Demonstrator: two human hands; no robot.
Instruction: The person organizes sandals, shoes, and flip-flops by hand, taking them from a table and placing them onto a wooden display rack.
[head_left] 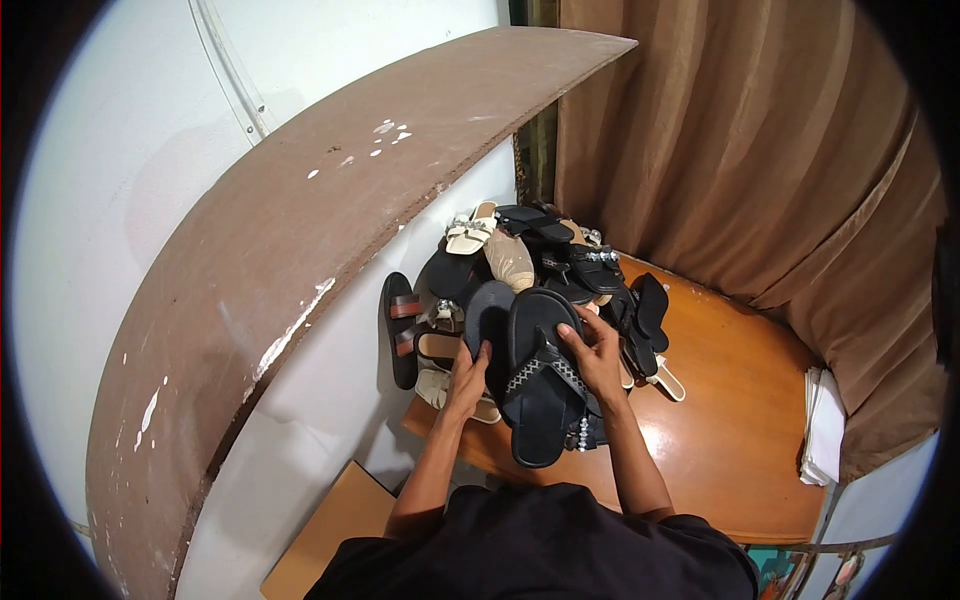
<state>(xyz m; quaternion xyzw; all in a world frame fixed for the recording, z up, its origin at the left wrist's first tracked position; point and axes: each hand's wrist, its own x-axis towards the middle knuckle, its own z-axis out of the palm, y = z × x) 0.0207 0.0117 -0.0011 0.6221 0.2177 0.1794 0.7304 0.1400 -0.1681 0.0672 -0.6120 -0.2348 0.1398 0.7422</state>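
Black sandals (487,308), side by side.
Your left hand (471,375) holds one's edge; your right hand (597,355) pinches the zigzag one (540,420) near its top.

In front of you, a glossy orange-brown wooden table (740,420) carries a crowded heap of sandals and slippers (575,285) at its left part. Near the back of the heap you see a cream sandal (470,234) with a decorated strap, and beside it a beige shoe-like piece (510,262). Toward the right of the heap lie black sandals (649,305), with a white-strapped sandal (668,381) at the heap's right edge. Well apart from the footwear, at the table's right edge, you have a stack of white papers (822,425).
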